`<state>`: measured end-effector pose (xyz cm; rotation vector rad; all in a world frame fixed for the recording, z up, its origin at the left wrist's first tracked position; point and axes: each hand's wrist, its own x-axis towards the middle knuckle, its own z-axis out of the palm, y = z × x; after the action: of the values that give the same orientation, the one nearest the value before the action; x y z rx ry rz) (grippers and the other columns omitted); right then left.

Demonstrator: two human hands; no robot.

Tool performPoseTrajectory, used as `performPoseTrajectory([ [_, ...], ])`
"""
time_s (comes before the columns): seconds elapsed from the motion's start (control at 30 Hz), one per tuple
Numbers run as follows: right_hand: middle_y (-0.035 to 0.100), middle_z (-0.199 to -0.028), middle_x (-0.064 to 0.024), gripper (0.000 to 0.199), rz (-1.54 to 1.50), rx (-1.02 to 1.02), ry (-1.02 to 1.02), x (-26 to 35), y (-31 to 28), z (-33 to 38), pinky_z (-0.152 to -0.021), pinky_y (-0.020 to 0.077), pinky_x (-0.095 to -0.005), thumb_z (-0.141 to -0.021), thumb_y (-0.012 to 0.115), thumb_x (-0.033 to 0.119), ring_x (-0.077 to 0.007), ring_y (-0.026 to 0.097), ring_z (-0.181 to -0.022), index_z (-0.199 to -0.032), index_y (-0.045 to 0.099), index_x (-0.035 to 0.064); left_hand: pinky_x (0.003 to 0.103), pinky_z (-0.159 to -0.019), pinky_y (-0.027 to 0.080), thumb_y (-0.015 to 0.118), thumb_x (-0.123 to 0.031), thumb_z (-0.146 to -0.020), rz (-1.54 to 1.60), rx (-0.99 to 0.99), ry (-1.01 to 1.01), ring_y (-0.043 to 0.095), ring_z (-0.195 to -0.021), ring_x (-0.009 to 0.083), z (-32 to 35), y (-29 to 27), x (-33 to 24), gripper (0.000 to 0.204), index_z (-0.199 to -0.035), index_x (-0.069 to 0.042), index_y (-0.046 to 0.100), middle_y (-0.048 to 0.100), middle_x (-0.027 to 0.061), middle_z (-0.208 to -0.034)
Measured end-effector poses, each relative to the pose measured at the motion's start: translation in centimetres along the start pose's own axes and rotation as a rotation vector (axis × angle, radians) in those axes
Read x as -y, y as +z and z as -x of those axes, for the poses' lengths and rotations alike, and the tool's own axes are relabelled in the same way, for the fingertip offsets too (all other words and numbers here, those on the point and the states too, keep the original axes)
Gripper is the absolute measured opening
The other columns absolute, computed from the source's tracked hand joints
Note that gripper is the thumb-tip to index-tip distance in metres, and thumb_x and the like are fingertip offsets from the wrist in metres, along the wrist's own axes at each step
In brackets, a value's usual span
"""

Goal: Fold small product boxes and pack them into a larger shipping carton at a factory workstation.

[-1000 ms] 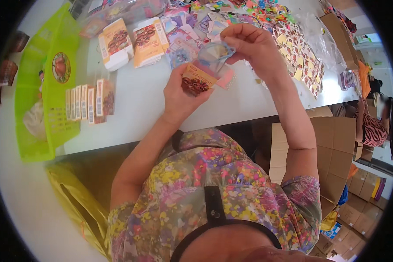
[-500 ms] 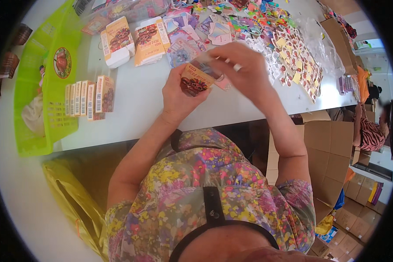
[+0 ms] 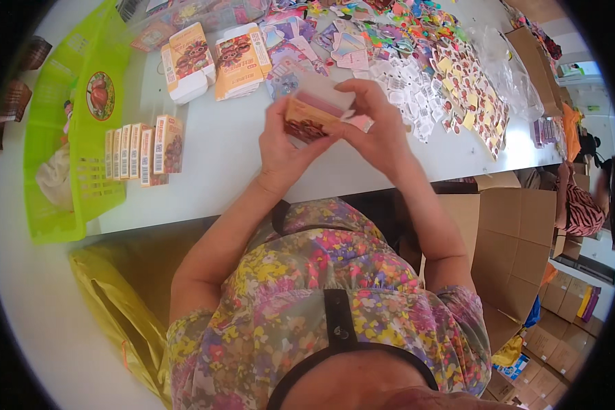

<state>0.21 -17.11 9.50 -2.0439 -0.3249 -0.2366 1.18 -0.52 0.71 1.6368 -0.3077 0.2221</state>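
White table (image 3: 225,171) stretches under me; above its near edge my left hand (image 3: 280,147) grips a small orange box (image 3: 307,123) while my right hand (image 3: 379,126) pinches its pink flap (image 3: 359,121). Closing seems underway; tucking needs care. Finished boxes (image 3: 143,150) line the left edge.

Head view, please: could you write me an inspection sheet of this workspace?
Surface: white table, crowded along the far side.
Job's things: small orange carton held above the table by both hands; a pink card at its open end.
Clutter: row of upright cartons; two flat carton stacks; loose sticker sheets; clear plastic bag; green basket.
Grippers: left hand grips the carton; right hand pinches the card.
Cables: nothing seen.
Surroundings: open cardboard box at the person's right; yellow bag at the left; another person at the far right.
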Motion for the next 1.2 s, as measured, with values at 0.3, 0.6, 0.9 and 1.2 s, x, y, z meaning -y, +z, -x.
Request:
performPoseTrajectory([
  [0.3,0.060,-0.110,-0.0097,0.039,-0.379,-0.185,0.136,-0.5,0.1,2.0,-0.075,0.0509,-0.0217,-0.082,0.069,-0.008,-0.0115,0.061,-0.089,-0.118,0.056,-0.0038,0.029,-0.072,0.057,0.072,0.000,-0.082,0.226,0.104,-0.043,0.067,-0.090,0.0167,0.9,-1.6,-4.4,0.051,-0.125,0.001,0.046,0.061,0.0118,-0.110],
  [0.6,0.062,-0.106,-0.0099,0.013,-0.398,0.032,0.228,-2.7,1.3,7.3,-0.081,0.0491,-0.0255,-0.089,0.066,0.004,-0.0134,0.059,-0.096,-0.098,0.070,-0.0037,0.027,-0.069,0.055,0.071,0.000,-0.083,0.028,0.401,-0.148,0.064,-0.082,0.0141,4.7,-4.2,-3.9,0.043,-0.120,-0.004,0.051,0.059,0.0103,-0.103],
  [0.9,0.067,-0.097,-0.0062,0.010,-0.313,0.166,0.237,-1.8,-0.5,6.3,-0.069,0.0498,-0.0228,-0.086,0.069,0.004,-0.0096,0.062,-0.084,-0.094,0.070,-0.0017,0.024,-0.072,0.055,0.071,-0.001,-0.084,0.180,0.231,-0.191,0.066,-0.084,0.0128,3.4,-2.9,-3.8,0.012,-0.093,0.000,0.063,0.064,0.0081,-0.097],
  [1.2,0.067,-0.093,-0.0037,0.011,-0.325,0.353,0.522,-1.9,-1.5,4.3,-0.068,0.0486,-0.0216,-0.086,0.070,0.006,-0.0069,0.060,-0.083,-0.094,0.071,-0.0018,0.023,-0.072,0.054,0.073,0.000,-0.082,0.356,0.341,-0.500,0.065,-0.081,0.0092,1.4,-3.7,-4.6,0.011,-0.091,0.000,0.066,0.068,0.0058,-0.088],
])
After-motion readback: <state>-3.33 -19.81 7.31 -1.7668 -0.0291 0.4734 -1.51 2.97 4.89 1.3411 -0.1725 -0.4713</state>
